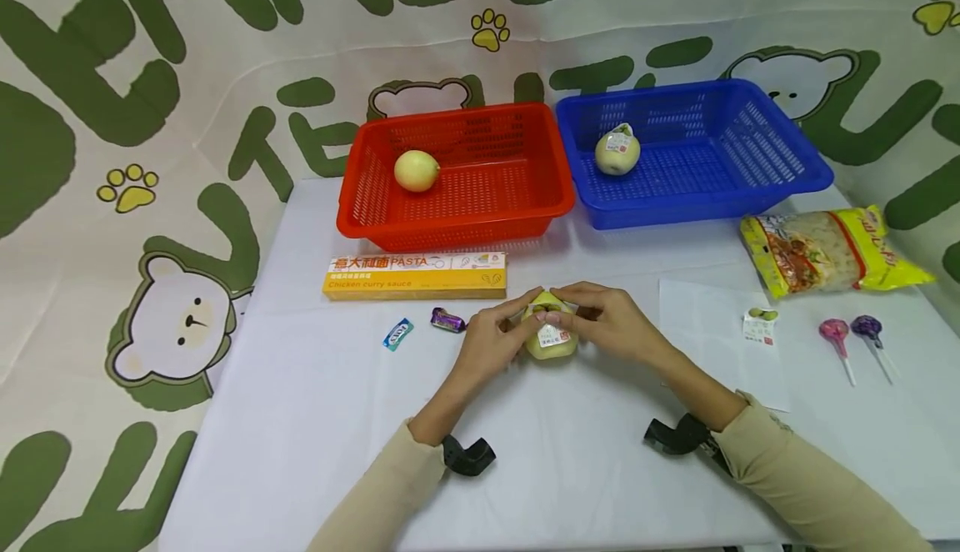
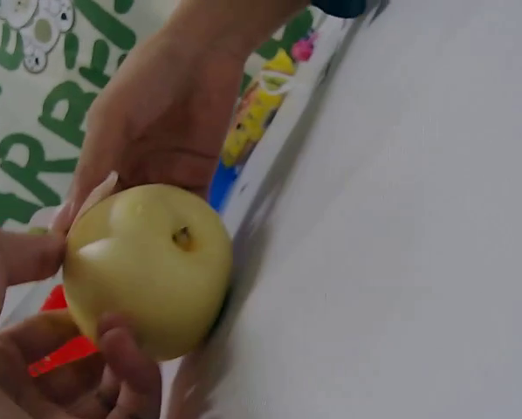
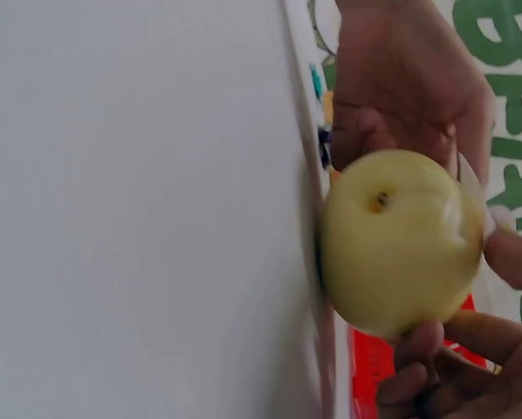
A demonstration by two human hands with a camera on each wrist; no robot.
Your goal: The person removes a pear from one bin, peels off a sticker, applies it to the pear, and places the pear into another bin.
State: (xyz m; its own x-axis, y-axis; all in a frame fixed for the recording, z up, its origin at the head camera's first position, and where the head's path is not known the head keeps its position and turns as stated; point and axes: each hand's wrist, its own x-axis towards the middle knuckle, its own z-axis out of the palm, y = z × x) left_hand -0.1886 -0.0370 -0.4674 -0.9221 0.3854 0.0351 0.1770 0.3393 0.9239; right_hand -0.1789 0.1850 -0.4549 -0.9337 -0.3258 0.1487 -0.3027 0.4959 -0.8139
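Observation:
A round yellow-green fruit (image 1: pixel 551 342) with a white label stands on the white table (image 1: pixel 337 419), near the middle. My left hand (image 1: pixel 525 318) holds it from the left and my right hand (image 1: pixel 577 310) from the right, with the fingertips of both meeting at the label on top. In the left wrist view the fruit (image 2: pixel 147 266) sits between my left thumb and fingers (image 2: pixel 126 358). The right wrist view shows the fruit (image 3: pixel 396 240) with its stem pit, gripped by my right fingers (image 3: pixel 418 349).
At the back a red basket (image 1: pixel 525 202) holds a yellow fruit (image 1: pixel 416 170) and a blue basket (image 1: pixel 750 193) holds a labelled fruit (image 1: pixel 617 152). Around are a pasta box (image 1: pixel 415 275), two candies (image 1: pixel 397 333), a noodle bag (image 1: pixel 828 250), two lollipops (image 1: pixel 836 335) and a paper sheet (image 1: pixel 712 352) bearing a sticker (image 1: pixel 760 325).

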